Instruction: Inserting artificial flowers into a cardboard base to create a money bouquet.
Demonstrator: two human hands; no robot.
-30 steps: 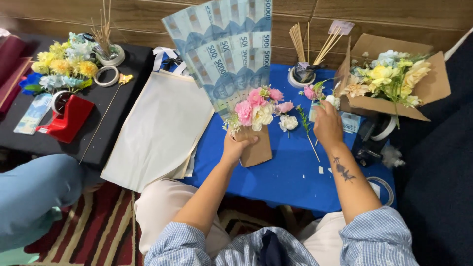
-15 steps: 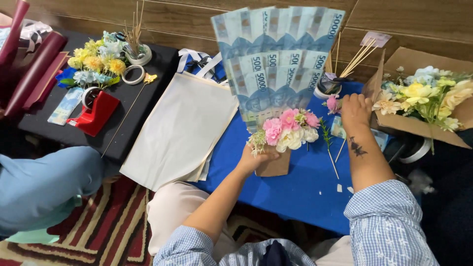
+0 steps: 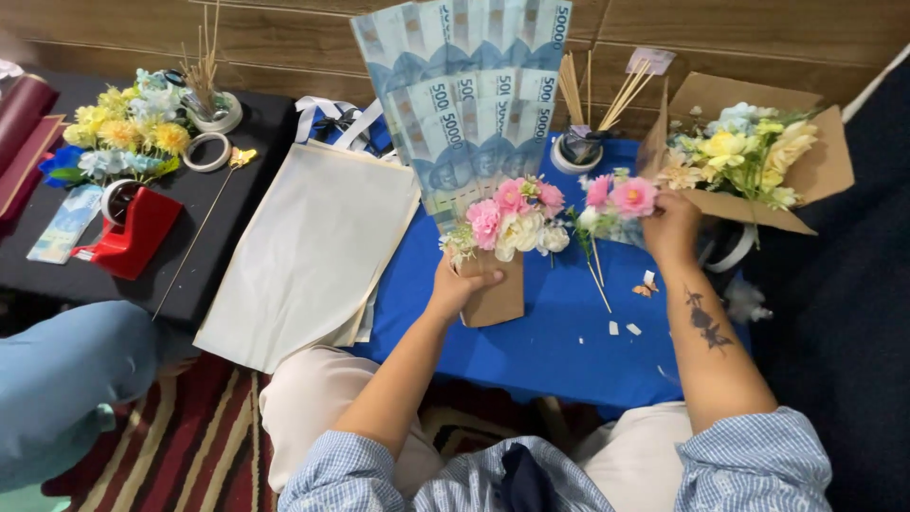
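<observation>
My left hand [image 3: 459, 284] grips the brown paper base [image 3: 500, 296] of a bouquet. A fan of blue banknotes [image 3: 469, 90] rises behind its pink and white flowers [image 3: 512, 220]. My right hand [image 3: 671, 228] holds a small sprig of pink flowers [image 3: 618, 197], just right of the bouquet, above the blue table [image 3: 531, 341]. A thin stem [image 3: 597, 280] hangs down from that sprig.
A cardboard box of yellow and pale artificial flowers [image 3: 749, 156] stands at the right. A cup of wooden sticks [image 3: 578, 142] sits behind. A cream tote bag [image 3: 303, 256] lies left. On the black table [image 3: 256, 133]: more flowers, tape rolls, a red dispenser [image 3: 128, 232]. Another person's blue sleeve [image 3: 66, 379] at lower left.
My right hand has lifted a pink flower sprig up beside the bouquet. The bouquet in my left hand has stayed about where it was, while the camera has shifted.
</observation>
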